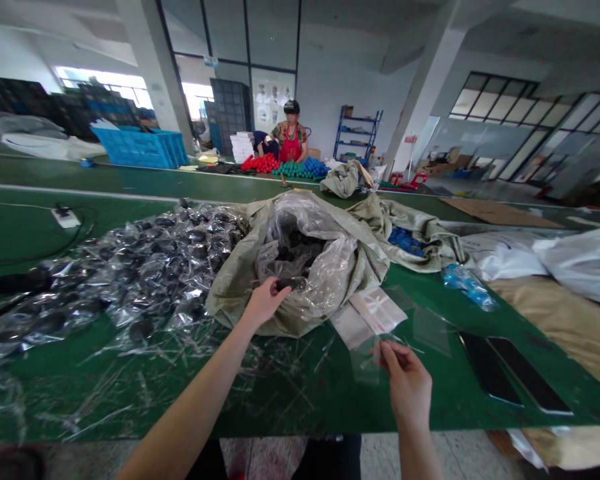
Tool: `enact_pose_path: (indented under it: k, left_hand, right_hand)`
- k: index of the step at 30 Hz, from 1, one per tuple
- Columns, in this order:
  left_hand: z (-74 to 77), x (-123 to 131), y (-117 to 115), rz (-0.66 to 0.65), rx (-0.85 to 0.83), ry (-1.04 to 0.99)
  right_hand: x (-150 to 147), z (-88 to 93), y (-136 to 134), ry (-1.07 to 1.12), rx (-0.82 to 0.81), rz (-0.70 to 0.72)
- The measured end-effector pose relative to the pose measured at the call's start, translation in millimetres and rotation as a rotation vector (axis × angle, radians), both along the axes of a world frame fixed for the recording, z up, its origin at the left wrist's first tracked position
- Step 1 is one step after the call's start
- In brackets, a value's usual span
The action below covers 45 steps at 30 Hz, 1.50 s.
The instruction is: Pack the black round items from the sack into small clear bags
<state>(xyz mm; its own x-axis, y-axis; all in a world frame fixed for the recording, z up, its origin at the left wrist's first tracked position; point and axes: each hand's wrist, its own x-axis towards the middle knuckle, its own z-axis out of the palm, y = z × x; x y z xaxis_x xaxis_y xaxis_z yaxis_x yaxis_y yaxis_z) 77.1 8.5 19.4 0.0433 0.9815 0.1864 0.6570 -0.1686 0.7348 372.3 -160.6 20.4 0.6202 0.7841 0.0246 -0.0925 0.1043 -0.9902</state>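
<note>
My left hand grips a small black rubbery object at the mouth of an olive tarpaulin sack. Inside the sack, a clear plastic liner holds more dark objects. My right hand pinches the edge of a thin clear plastic bag, which hangs over the green work table. To the left lies a wide heap of black objects in clear plastic bags. Several flat clear bags lie between my hands and the sack.
Two dark flat panels lie at the right, near a blue-and-clear plastic bottle and white sacks. A power strip sits at the far left. Beyond, a person in a red apron stands behind red, green and blue rolls.
</note>
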Motion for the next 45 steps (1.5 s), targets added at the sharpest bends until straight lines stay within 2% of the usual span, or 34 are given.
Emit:
enact_pose_path:
  k: [2,4,6,8,10,12,13,15,17,19,23,25,28,31,34,36,39,42,45]
  left_hand:
    - [-12.9,-12.4,-31.5,-0.12,-0.118,0.045]
    - [-27.7,-21.4,-52.3,-0.194,-0.204,0.107]
    - [-39.0,-28.2,-63.1,-0.202,-0.212,0.133]
    - [-42.8,-33.7,-68.4,-0.143,-0.157,0.089]
    - [-38.6,-38.2,-73.9,-0.039,-0.081,-0.032]
    - [-28.5,-40.6,-83.0,0.02,-0.074,-0.25]
    - [-22.2,-40.7,-89.0,-0.008,-0.124,-0.391]
    - [-9.2,-38.1,-102.2,-0.171,-0.292,-0.675]
    - [2.5,-32.6,-113.9,-0.329,-0.428,-0.839]
    - [11.1,-26.3,-120.6,-0.348,-0.453,-0.868]
    - [16.4,-22.1,-116.4,-0.158,-0.383,-0.831]
    - [15.0,-26.2,-109.9,-0.059,-0.358,-0.825]
    - [13.3,-35.8,-102.4,0.041,-0.341,-0.775]
    - [14.7,-42.2,-98.9,0.075,-0.34,-0.705]
    - [16.7,-42.8,-96.7,0.081,-0.341,-0.684]
    - [17.6,-41.8,-95.2,0.085,-0.336,-0.677]
    - [19.7,-41.0,-95.8,0.089,-0.303,-0.673]
    - [23.2,-40.5,-104.2,0.055,-0.142,-0.656]
    - [26.8,-38.3,-118.6,-0.025,-0.002,-0.465]
  right_hand:
    - [-17.6,6.3,2.4,0.014,0.015,0.018]
    - [-38.2,13.2,7.1,0.009,0.038,0.057]
    - [-58.5,18.8,12.8,0.002,0.05,0.088]
    - [-75.9,21.7,18.8,0.014,0.058,0.089]
    - [-90.2,21.9,24.5,0.039,0.061,0.085]
    - [-102.5,20.8,29.9,0.05,0.057,0.106]
    - [-108.5,20.2,32.4,0.045,0.05,0.125]
    - [-120.6,19.2,37.3,0.012,0.027,0.162]
    - [-132.4,18.3,41.7,-0.05,-0.006,0.191]
    - [-142.1,16.5,45.1,-0.141,-0.041,0.233]
    - [-147.4,12.0,43.8,-0.251,-0.086,0.401]
    - [-142.7,13.3,37.2,-0.321,-0.015,0.471]
    - [-133.4,22.9,23.0,-0.659,0.189,0.597]
    - [-130.7,33.7,14.4,-1.075,0.283,0.731]
    - [-136.2,35.7,17.2,-1.269,0.335,0.734]
    - [-141.8,33.4,22.0,-1.252,0.379,0.691]
    - [-150.7,31.0,26.6,-1.062,0.359,0.585]
    - [-159.9,32.3,27.3,-0.784,0.198,0.415]
    - [-167.9,34.4,28.0,-0.563,0.035,0.336]
